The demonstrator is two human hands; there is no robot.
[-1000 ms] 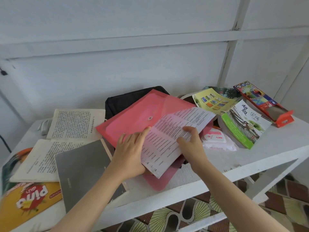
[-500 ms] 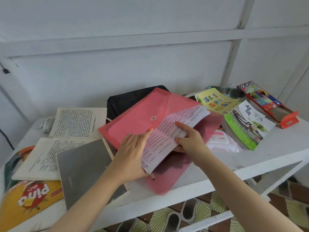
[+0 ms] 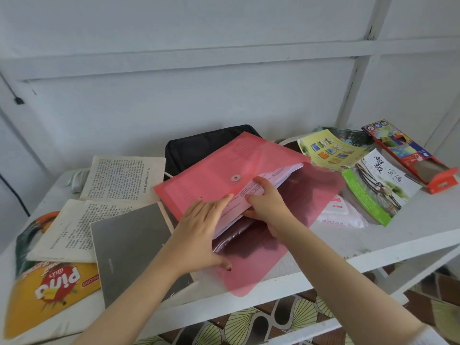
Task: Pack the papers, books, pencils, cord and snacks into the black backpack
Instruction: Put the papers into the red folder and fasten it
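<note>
A pink plastic envelope folder (image 3: 214, 175) lies open on the white table, over the black backpack (image 3: 199, 145) behind it. Printed papers (image 3: 276, 175) sit mostly inside the folder. My right hand (image 3: 271, 207) grips their near edge at the folder's mouth. My left hand (image 3: 201, 235) lies flat on the folder's front sheet, fingers spread. A grey notebook (image 3: 132, 247) and loose book pages (image 3: 124, 178) lie to the left, a yellow snack bag (image 3: 47, 287) at the far left. A coloured pencil box (image 3: 408, 150) is at the far right.
A green and white book (image 3: 380, 190) and a yellow booklet (image 3: 328, 150) lie right of the folder, with a white wipes pack (image 3: 336, 215) in front. A white cord (image 3: 74, 180) peeks out behind the pages. The table edge (image 3: 323, 272) runs close below my hands.
The papers have slid deeper into the pink folder, pushed by my right hand. My left hand stayed pressed on the folder.
</note>
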